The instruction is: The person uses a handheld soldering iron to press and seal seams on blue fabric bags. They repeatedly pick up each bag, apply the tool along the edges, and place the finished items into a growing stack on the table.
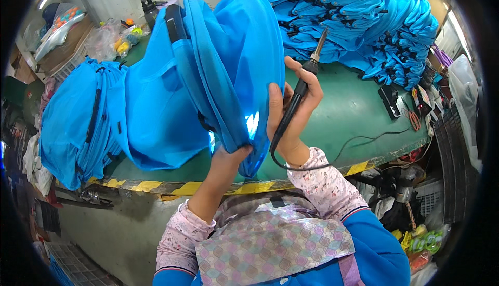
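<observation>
My L grip (230,157) is holding the bottom edge of the blue fabric piece (221,78), fingers tight on it. The piece is standing up over the green table (358,101), directly in front of me, w/ folds leaning L. My R grip (299,118) is wrapping round a soldering iron (297,97), tip pointing up & away; R thumb is sitting right by the fabric's R side, can't tell if touching. The cord (374,136) is looping down, then running R across the table. More layered blue pieces (73,120) are lying L; a tall blue stack (332,5) is filling the back R.
</observation>
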A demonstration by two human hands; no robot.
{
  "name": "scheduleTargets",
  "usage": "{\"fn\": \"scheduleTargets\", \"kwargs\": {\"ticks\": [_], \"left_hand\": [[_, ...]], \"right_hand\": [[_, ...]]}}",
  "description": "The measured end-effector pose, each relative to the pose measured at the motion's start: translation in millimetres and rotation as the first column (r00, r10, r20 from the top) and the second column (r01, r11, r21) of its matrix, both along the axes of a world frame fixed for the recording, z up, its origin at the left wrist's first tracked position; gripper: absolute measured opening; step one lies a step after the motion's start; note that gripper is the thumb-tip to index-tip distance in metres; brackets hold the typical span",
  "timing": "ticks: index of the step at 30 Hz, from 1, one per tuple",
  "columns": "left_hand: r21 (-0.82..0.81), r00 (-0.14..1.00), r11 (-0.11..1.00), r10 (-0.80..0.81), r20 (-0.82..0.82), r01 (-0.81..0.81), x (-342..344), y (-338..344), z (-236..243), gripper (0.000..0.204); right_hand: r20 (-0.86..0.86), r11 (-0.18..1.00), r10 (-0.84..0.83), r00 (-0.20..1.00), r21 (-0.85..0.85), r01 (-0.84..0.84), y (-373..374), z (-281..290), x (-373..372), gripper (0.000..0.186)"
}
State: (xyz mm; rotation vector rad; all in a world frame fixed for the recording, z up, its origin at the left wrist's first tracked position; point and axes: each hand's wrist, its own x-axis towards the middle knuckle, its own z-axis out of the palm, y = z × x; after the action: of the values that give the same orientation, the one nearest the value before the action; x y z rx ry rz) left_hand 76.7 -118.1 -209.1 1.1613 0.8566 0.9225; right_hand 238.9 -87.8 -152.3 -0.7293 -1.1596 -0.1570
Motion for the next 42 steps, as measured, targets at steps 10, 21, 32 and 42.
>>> {"fn": "scheduleTargets", "kwargs": {"ticks": [10,21,32,42], "left_hand": [[-0.048,0.985,0.991,-0.12,0.121,0.127,-4,3,-21,0.036],[-0.074,0.957,0.954,-0.287,0.049,0.29,14,5,20,0.045],[-0.064,0.965,0.964,-0.262,-0.026,0.26,17,9,8,0.033],[-0.014,0.976,0.976,-0.216,0.011,0.216,23,6,5,0.034]], "right_hand": [[0.114,0.998,-0.059,0.992,-0.021,0.062,-34,-14,41,0.045],[0.593,0.971,0.121,0.796,-0.238,0.029,-153,-28,50,0.03],[0.689,0.996,-0.022,0.724,-0.048,0.076,-132,-42,41,0.025],[0.671,0.993,-0.021,0.741,-0.075,0.096,-134,-33,43,0.029]]}}
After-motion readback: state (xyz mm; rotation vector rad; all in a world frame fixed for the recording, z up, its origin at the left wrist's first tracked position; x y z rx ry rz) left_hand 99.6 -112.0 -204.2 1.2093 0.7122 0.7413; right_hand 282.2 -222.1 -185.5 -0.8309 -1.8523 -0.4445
